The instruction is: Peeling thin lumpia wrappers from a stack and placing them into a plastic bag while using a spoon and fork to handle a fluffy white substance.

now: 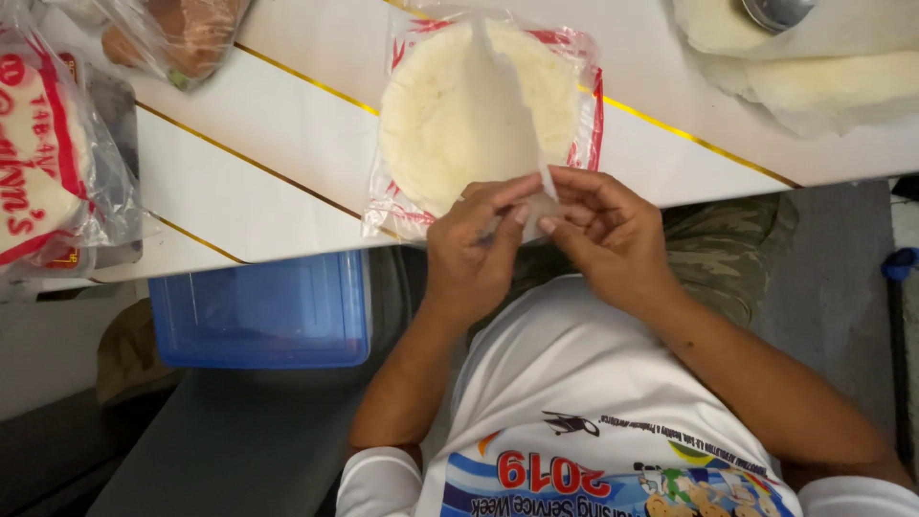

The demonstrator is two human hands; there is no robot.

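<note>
A clear plastic bag (574,77) with red print lies on the white table (258,163) and holds a stack of round pale flatbreads (431,124). Both hands meet at the bag's near edge, by the table's edge. My left hand (474,244) and my right hand (608,230) pinch the plastic of the bag's opening between thumbs and fingertips. A flap of the clear plastic stands up from between my fingers over the flatbreads.
Another bagged pack of flatbreads (38,153) lies at the far left, with a bag of brown rolls (182,33) behind it. Loose pale flatbreads (823,81) sit at the top right. A blue plastic lid (263,311) rests below the table edge.
</note>
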